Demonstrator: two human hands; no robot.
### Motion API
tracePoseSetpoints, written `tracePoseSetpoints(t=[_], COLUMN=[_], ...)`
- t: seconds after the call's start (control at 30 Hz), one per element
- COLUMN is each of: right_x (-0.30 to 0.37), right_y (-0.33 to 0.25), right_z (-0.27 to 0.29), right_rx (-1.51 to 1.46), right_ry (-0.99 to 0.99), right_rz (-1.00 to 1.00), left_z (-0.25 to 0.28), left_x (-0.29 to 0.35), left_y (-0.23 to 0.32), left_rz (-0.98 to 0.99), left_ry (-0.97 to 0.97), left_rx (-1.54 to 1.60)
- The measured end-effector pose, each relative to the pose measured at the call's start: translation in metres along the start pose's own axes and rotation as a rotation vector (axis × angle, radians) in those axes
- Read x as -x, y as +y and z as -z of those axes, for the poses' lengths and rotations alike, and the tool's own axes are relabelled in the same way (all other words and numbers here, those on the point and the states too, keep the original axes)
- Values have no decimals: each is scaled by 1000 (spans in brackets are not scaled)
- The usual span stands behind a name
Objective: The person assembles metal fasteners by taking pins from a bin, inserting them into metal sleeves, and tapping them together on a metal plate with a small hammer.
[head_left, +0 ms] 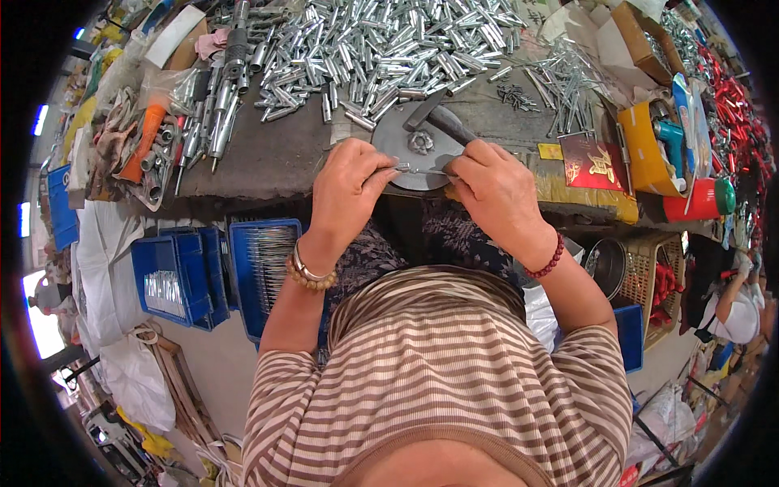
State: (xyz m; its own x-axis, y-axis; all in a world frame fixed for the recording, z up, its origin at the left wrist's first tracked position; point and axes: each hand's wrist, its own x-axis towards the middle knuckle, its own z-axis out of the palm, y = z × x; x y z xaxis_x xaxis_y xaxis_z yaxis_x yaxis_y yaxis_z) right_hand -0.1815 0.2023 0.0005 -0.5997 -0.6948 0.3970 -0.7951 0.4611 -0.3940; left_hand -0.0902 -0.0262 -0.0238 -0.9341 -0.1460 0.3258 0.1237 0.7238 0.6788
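Note:
Over the front of a round grey metal disc (389,130), my two hands meet at a slim metal piece. My left hand (347,188) is closed, thumb and forefinger pinching a small silvery metal tube (402,167). From the other side my right hand (497,195) pinches a thin metal rod (432,172), which lines up with the tube. A hammer (445,120) lies across the disc, its dark handle running under my right hand's fingers; whether the hand grips it I cannot tell. Behind the hammer head, a rough knob (420,144) stands on the disc.
A big heap of silvery metal tubes (389,49) covers the back of the bench. Thin rods (564,89) and a red card (592,162) lie at right, by a yellow box (649,146). Tools (219,114) crowd the left. Blue trays (243,284) stand below the bench.

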Motion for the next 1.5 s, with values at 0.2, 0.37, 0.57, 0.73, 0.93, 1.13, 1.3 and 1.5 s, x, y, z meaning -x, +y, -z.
tracePoseSetpoints(t=[0.2,0.37,0.57,0.73,0.93,1.13,1.3,1.5], right_x=[-4,-9,-11,-9,-11,-12,-12,-9], right_y=[3,9,14,14,16,19,21,19], right_z=[-1,-1,-1,0,-3,-5,-12,-10], right_rx=[-2,-2,-7,-1,-9,-24,44,37], right_ry=[35,9,-17,-25,-34,-7,-2,67], right_rz=[57,69,105,118,127,182,194,170], left_z=[2,3,2,1,1,-3,-5,-4], left_x=[0,-2,-1,1,3,1,-2,3], left_y=[3,4,3,4,0,-2,1,-1], left_rz=[-27,63,132,120,113,111,75,77], left_ry=[17,-28,-27,-7,1,-9,-18,21], left_rx=[-29,23,86,122,132,185,189,137])
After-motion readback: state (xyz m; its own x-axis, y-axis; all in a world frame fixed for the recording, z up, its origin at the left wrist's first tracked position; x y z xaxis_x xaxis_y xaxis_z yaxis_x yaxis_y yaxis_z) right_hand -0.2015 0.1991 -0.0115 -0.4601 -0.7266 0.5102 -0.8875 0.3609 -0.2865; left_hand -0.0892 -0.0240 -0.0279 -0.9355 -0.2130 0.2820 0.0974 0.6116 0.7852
